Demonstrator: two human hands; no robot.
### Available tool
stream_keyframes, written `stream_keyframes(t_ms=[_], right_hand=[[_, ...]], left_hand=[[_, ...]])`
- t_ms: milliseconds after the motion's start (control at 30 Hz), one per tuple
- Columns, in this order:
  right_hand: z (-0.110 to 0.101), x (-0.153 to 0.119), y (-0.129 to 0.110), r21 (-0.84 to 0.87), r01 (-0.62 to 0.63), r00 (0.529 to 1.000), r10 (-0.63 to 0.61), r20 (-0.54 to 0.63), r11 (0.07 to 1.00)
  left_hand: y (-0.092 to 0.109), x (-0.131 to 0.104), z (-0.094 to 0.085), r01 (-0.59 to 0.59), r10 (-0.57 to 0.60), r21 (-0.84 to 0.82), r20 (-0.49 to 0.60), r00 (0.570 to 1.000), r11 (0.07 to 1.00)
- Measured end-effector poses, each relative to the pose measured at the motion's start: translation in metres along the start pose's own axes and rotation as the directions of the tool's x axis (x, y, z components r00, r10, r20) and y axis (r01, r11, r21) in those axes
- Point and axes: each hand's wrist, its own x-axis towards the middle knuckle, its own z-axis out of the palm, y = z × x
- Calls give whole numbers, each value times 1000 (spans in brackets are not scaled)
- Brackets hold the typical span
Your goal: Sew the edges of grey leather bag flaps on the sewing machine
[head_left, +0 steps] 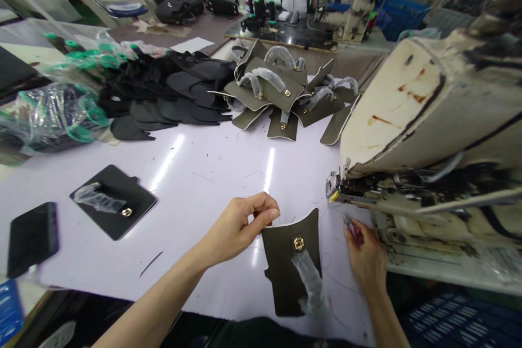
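My left hand (240,225) is pinched closed at the upper left corner of an olive-green bag panel (285,277); what lies between the fingertips is too small to make out. The panel rests on the white tabletop near my body. It carries a gold metal fitting (299,243) and a handle (312,283) wrapped in translucent film. To the panel's right, my right hand (367,258) grips a small pair of thread snips (350,225), their pointed tips aimed away from me. Loose threads lie around the panel.
A sewing machine (391,103) stands close on the right. Olive panels with wrapped handles (269,84) are heaped at the back, beside stacked black pieces (171,92). On the left lie a dark panel (116,190), a phone (33,239) and bagged thread spools (61,114).
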Motion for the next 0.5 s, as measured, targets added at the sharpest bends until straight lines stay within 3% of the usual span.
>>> stream_keyframes(t_ms=[100,233,300,400,500], right_hand=[[-11,1,1,64,-111,988,103,114,992],[-39,0,-18,381,-235,966,171,195,894],[-59,-3,-38,481,-201,971,111,210,853],[-86,-7,-80,501,-106,980,5,198,859],[-101,-7,-125,527,-22,949,-148,278,850]], left_hand=[[1,-1,-2,49,-22,-181,148,989,982],[3,-2,3,105,-23,-333,241,970,937],[4,-3,9,114,-34,-366,219,975,924],[6,-6,18,105,-59,-350,141,988,931],[5,-10,25,103,-68,-335,113,991,937]])
